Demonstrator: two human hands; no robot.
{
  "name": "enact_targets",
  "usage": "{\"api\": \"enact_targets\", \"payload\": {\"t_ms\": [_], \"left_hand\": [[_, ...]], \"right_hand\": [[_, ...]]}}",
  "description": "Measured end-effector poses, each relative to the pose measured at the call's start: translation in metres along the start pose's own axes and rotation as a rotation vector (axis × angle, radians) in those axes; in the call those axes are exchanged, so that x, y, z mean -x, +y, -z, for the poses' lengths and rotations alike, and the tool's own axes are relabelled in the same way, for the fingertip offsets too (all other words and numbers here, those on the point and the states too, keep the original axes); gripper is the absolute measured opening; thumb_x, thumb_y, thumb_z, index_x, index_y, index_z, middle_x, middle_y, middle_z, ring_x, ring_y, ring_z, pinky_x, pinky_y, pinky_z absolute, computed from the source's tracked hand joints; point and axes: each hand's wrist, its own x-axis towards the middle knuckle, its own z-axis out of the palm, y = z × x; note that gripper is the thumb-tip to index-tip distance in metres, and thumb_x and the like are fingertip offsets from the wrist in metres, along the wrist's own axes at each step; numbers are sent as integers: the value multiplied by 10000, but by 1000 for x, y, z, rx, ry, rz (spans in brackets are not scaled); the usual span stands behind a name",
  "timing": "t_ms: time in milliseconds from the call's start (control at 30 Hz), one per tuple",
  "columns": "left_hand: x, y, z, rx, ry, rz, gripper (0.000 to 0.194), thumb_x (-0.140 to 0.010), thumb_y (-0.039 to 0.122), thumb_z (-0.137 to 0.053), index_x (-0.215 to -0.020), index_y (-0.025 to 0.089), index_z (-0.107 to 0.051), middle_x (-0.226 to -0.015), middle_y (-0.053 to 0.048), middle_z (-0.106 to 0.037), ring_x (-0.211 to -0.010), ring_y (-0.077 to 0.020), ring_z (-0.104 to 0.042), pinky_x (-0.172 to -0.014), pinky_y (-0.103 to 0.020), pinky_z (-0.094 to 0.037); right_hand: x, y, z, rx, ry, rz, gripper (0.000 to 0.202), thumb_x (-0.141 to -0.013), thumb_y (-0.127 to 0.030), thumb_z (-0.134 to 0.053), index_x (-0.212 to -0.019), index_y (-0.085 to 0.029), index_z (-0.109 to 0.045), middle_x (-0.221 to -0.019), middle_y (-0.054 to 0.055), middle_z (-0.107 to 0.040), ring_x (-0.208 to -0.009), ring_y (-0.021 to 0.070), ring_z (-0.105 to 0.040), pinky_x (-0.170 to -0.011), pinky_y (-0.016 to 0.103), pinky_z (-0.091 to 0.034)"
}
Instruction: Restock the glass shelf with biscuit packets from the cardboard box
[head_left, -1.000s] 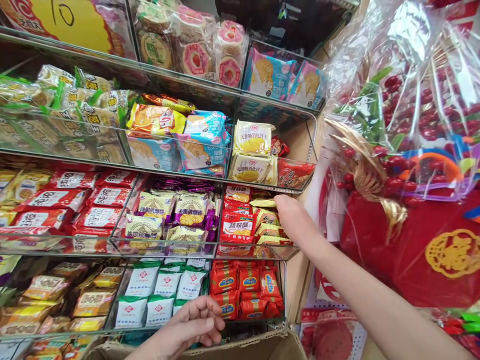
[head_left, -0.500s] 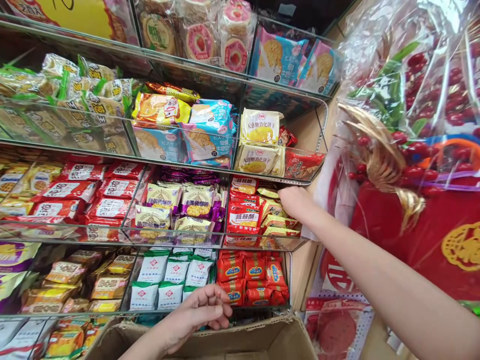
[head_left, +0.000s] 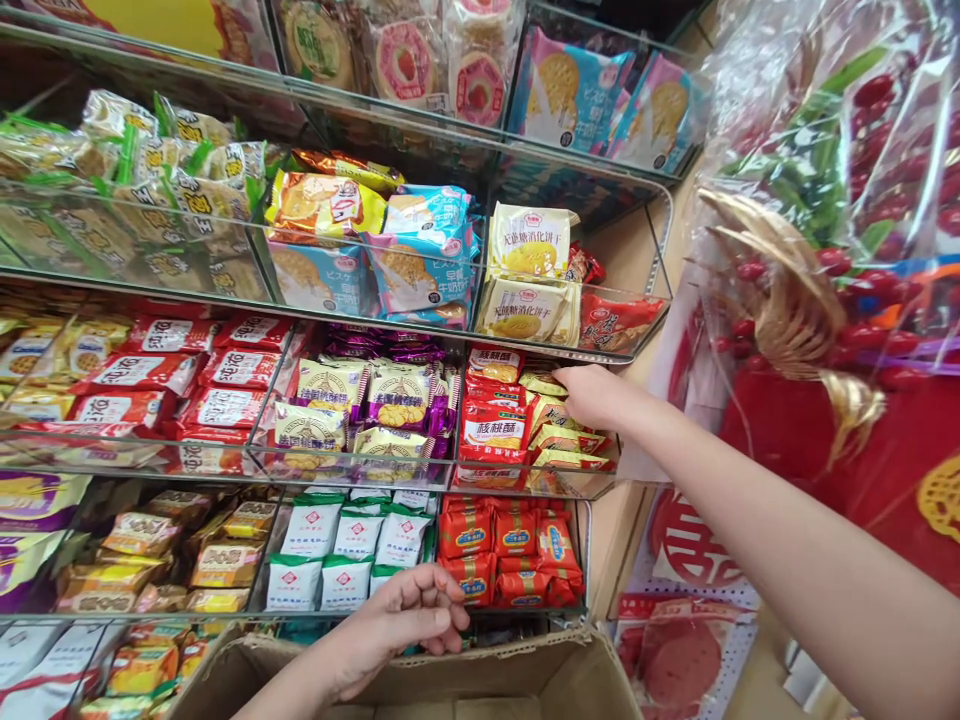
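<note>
My right hand [head_left: 592, 395] reaches into the right end of the middle shelf, against yellow biscuit packets [head_left: 559, 437]. Its fingertips point at the rearmost packet, and the fingers are mostly hidden, so a grip cannot be made out. Beside these packets sit red walnut biscuit packets [head_left: 491, 425]. My left hand [head_left: 412, 620] hovers over a cardboard box [head_left: 525, 675], fingers loosely curled and apart, holding nothing. Behind it are white-and-green packets [head_left: 356, 540] and small red packets [head_left: 517, 540] on the shelf below.
Clear dividers and shelf lips [head_left: 360, 470] separate the compartments. Cream digestive biscuit packets [head_left: 529, 240] lie on the shelf above my right hand. Further left are cream-and-purple packets [head_left: 401, 390] and red-and-white packets [head_left: 240, 370]. Plastic-wrapped red and gold decorations [head_left: 810, 300] hang at the right.
The view has shifted slightly, with the upper shelves sitting a little higher. My right hand stays at the yellow packets, its wrist slightly turned. My left hand keeps its loose curl above the box.
</note>
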Motion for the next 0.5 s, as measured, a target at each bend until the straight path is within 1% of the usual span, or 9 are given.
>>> {"api": "enact_targets", "payload": {"t_ms": [100, 233, 300, 367, 500], "left_hand": [[0, 1, -1, -4, 8, 2, 199, -734, 277, -648, -889, 170, -584, -861, -71, -664, -750, -186, -623, -659, -283, -412], [1, 5, -3, -10, 13, 14, 180, -744, 267, -638, -887, 173, -582, -865, -65, -661, -756, -182, -618, -663, -280, -410], [3, 7, -4, -8, 5, 14, 177, -749, 253, -632, -895, 167, -582, -878, -69, -658, -756, -177, -617, -665, -276, -408], [4, 8, -6, -8, 2, 9, 176, -751, 242, -627, -901, 161, -582, -885, -72, -655, -756, -174, -617, -668, -274, -405], [3, 7, -5, -36, 25, 23, 152, -751, 243, -620, -885, 178, -587, -864, -30, -664, -757, -171, -613, -667, -266, -398]], "right_hand": [[1, 2, -1, -11, 19, 13, 269, -769, -98, -477, -996, -127, -619, -1005, 126, -644, -965, 199, -585, -802, 237, -425], [2, 6, -8, 4, 78, -30, 295, -804, -40, -356, -957, -83, -605, -954, 176, -639, -924, 238, -603, -760, 283, -437], [0, 8, -12, 8, 96, -32, 296, -800, -33, -351, -964, -77, -593, -944, 189, -635, -916, 257, -604, -745, 305, -441], [-2, 10, -15, 4, 95, -12, 291, -793, -30, -359, -964, -75, -590, -948, 190, -634, -912, 258, -604, -741, 306, -441], [-4, 17, -14, -8, 80, 51, 324, -760, 7, -375, -980, -80, -597, -976, 155, -636, -945, 207, -593, -762, 244, -420]]}}
